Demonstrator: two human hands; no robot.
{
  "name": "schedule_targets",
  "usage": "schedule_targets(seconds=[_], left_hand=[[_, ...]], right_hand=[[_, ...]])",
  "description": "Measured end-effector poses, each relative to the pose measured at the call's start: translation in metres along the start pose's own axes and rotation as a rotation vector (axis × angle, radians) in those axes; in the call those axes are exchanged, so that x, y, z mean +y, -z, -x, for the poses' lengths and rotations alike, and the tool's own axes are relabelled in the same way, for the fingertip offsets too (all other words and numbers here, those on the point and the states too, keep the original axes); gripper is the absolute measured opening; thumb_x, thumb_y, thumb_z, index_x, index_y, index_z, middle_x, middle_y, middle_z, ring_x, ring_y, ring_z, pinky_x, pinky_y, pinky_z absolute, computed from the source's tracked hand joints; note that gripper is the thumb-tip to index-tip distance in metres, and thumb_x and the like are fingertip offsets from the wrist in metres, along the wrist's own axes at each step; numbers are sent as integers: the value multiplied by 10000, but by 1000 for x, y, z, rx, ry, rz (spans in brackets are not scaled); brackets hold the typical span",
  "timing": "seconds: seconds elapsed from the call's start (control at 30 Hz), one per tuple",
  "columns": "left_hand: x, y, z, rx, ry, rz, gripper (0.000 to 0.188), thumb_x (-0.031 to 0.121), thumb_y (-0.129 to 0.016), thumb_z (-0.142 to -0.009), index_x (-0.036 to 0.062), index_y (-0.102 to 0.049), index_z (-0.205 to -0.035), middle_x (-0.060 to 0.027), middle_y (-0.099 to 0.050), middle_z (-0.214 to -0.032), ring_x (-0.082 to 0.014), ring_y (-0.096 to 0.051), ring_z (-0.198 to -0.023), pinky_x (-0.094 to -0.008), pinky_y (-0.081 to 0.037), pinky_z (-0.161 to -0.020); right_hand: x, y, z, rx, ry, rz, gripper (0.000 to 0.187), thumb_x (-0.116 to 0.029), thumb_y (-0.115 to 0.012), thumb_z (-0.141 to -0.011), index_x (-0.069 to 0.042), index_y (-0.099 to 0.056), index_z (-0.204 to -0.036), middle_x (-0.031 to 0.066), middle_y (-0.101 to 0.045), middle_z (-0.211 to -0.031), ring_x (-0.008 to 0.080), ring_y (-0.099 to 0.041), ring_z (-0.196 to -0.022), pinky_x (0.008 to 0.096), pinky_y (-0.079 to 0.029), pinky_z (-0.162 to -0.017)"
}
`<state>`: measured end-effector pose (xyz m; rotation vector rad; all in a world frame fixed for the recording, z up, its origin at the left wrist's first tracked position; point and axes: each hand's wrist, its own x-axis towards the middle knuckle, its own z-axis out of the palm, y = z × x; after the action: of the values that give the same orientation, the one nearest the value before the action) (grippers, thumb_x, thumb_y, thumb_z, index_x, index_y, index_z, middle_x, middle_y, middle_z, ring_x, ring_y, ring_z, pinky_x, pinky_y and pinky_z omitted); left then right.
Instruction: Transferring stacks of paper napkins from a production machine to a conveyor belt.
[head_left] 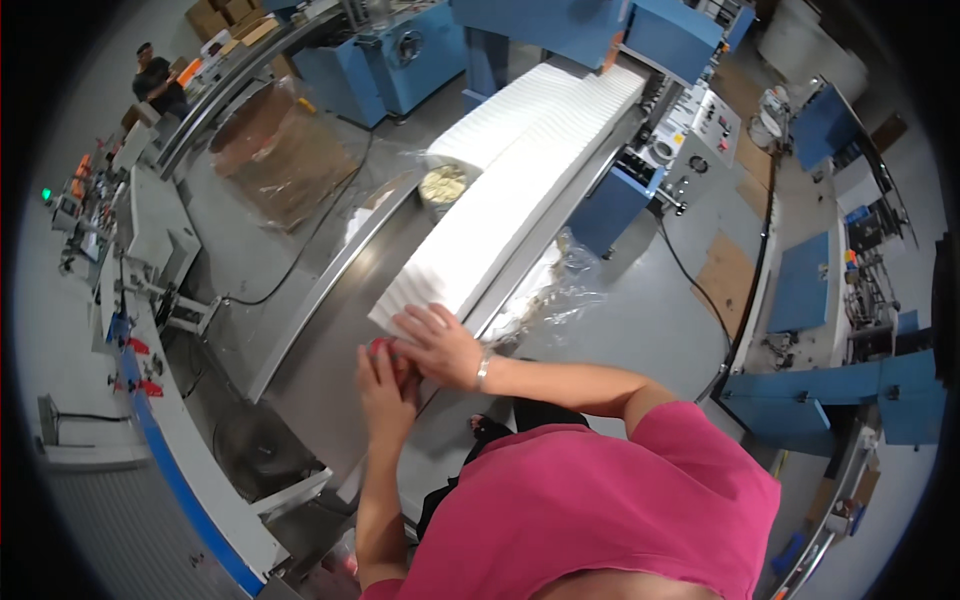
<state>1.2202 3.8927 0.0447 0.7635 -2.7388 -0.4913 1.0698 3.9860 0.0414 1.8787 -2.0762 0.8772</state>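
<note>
A long row of white folded paper sheets [500, 215] lies on the metal table [330, 320], its near end close to me. My right hand [440, 347] rests on that near end, fingers spread and stretched forward over the paper. Just left of it, my left hand [386, 395] is at the table, its fingers curled over a small red thing [379, 346]. Most of this red thing is covered by my fingers, so its kind cannot be made out. The two hands touch or nearly touch each other.
A second white row reaches back under the blue machine [545, 25]. A bin of pale scraps [443, 185] stands beside the paper. A control panel [705, 125] is at the right, a plastic-wrapped carton [285, 160] at the left. Farther off, a person [158, 85] is at another bench.
</note>
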Motion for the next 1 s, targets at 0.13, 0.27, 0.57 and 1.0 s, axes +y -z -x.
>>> schedule_targets(seconds=[0.13,0.27,0.57,1.0], left_hand=[[-11,-3,-28,225,4,18,638,103,-634,-824,52,-337,-1386,-290,-257,-1424,-484,-343,-1233,-514,-321,-1012],[0,-18,-38,598,127,-227,458,149,-590,-886,-12,-414,-1277,-255,-440,-1255,-402,-466,-1111,-474,-393,-921],[24,-37,-42,6,814,1350,576,407,-421,-983,-27,-349,-1355,-107,-465,-1283,-205,-481,-1141,-333,-407,-946],[59,-46,-65,277,804,1235,705,403,-565,-916,46,-249,-1435,-138,-358,-1422,-287,-406,-1273,-451,-378,-1017]], right_hand=[[4,-6,6,40,33,40,448,-182,-611,-711,-98,-552,-1148,115,-390,-1420,302,-348,-1322,451,-278,-1066],[11,-1,11,-40,14,10,463,-170,-580,-738,-90,-537,-1192,116,-367,-1440,293,-318,-1349,448,-257,-1084],[73,67,19,63,54,-537,268,-160,-687,-761,-112,-582,-1003,63,-593,-1146,265,-578,-1037,400,-466,-881],[271,111,64,415,-843,-385,593,-143,-634,-836,-46,-387,-1367,146,-527,-1223,151,-612,-785,270,-502,-673]])
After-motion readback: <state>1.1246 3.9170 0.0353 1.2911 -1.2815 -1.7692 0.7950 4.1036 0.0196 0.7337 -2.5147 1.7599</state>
